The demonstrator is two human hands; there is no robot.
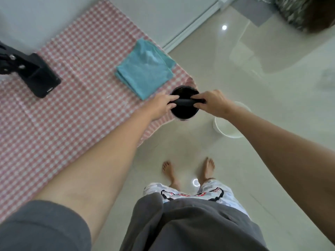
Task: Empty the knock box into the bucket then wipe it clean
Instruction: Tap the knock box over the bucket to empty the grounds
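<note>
Knock box (184,113) at table edge; our left hand (161,105) and right hand (211,103) clamp its knock bar (184,102). Next, probably: lift, tip into white bucket (228,126).

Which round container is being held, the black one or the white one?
The black knock box, gripped at its bar by both hands; the white bucket sits untouched on the floor.

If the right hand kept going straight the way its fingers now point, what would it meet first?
The right hand points toward the left hand along the black bar of the knock box. It would likely slide along the bar and meet the left hand's fingers first.
</note>
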